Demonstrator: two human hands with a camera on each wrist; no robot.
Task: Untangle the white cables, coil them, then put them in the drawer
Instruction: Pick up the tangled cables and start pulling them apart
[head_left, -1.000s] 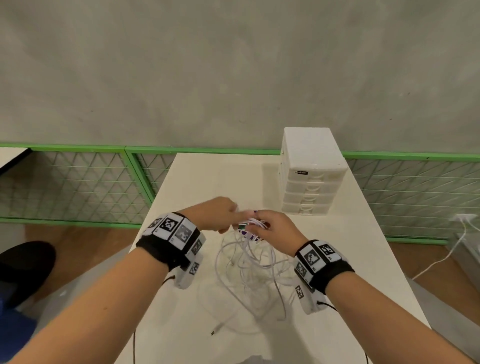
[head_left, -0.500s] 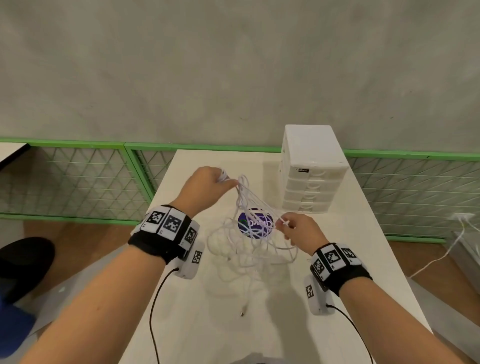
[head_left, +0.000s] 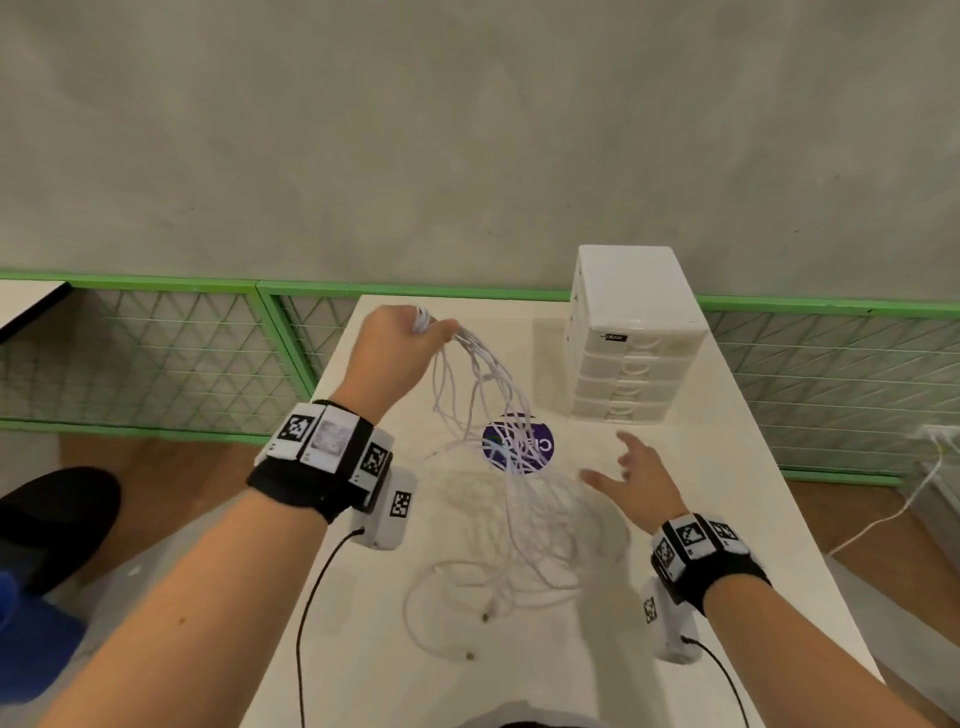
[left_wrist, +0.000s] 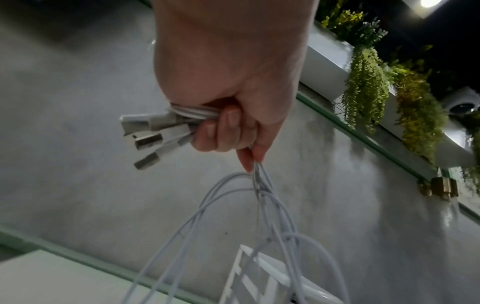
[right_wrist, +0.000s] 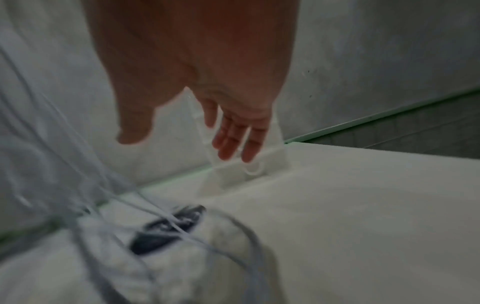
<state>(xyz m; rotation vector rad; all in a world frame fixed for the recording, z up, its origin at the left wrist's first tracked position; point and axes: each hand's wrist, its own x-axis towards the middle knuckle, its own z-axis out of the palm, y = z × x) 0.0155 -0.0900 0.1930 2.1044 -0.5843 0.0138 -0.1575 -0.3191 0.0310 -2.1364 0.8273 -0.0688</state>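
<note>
Pretty blurry from the wrist cam, but here's what's there: the right hand (right_wrist: 197, 82) hangs with its fingers (right_wrist: 233, 137) stretched out loose, holding nothing. Just past the fingertips sits a small white plastic drawer unit (right_wrist: 270, 162) on the white tabletop (right_wrist: 363, 205), up against a grey concrete wall (right_wrist: 376, 51). Thin white cables (right_wrist: 64, 144) sweep down the left side and loop over a dark round sticker (right_wrist: 166, 230) on the table. Green edging (right_wrist: 376, 117) runs along the wall's base.
</note>
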